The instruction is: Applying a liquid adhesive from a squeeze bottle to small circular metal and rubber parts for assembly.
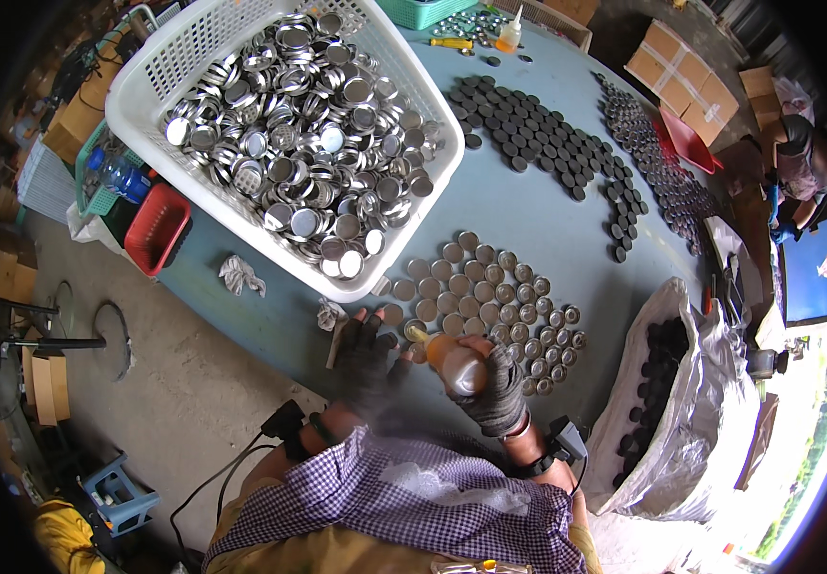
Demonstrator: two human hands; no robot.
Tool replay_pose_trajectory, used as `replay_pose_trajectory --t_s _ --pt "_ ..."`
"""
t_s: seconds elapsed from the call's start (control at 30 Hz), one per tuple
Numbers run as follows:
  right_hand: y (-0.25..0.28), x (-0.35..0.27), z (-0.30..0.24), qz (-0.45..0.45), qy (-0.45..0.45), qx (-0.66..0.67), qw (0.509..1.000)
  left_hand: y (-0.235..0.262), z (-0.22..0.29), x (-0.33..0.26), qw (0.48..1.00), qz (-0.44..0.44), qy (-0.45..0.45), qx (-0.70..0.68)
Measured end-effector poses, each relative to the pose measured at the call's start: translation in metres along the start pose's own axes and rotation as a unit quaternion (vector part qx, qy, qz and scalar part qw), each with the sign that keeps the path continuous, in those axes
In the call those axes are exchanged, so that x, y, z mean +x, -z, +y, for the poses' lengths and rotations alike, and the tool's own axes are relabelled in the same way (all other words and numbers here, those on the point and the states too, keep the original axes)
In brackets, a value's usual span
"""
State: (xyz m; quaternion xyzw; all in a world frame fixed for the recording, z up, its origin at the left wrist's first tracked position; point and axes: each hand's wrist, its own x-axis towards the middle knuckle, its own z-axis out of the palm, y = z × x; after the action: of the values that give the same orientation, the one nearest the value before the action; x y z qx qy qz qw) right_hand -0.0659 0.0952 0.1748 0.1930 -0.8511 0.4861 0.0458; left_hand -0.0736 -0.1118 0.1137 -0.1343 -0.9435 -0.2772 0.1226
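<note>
My right hand [498, 387], in a dark fingerless glove, is wrapped round a squeeze bottle [461, 368] of amber liquid. The bottle is tipped, and its pale nozzle points down at the near left edge of a group of round metal caps [476, 287] laid out on the table. My left hand [366, 359], gloved the same way, lies with fingers spread by the table's near edge, close to those caps; nothing shows in it. Beyond it stands a white plastic basket [284, 263] heaped with loose silver caps [308, 124].
Many black discs [538, 129] lie across the far table [413, 230], with more small metal parts [658, 153] at right. A white sack [710, 421] holding black pieces stands at my right. Crumpled paper [241, 275] and a red tray [157, 230] are left. A co-worker [801, 177] sits far right.
</note>
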Motion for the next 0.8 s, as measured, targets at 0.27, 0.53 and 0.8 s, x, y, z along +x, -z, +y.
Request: replay_pose_trajectory --t_s 0.27,0.53,0.8 --pt "0.002 0.001 -0.007 0.065 0.006 -0.022 0.998 0.000 -0.001 -0.001 0.999 0.025 0.017 -0.030" --pt "-0.007 0.007 0.000 0.049 0.028 0.011 0.998 -0.007 -0.004 -0.005 0.998 0.038 0.025 -0.033" --pt "-0.020 0.025 0.007 0.036 0.038 -0.007 0.999 -0.007 -0.004 -0.005 0.998 0.044 0.019 -0.029"
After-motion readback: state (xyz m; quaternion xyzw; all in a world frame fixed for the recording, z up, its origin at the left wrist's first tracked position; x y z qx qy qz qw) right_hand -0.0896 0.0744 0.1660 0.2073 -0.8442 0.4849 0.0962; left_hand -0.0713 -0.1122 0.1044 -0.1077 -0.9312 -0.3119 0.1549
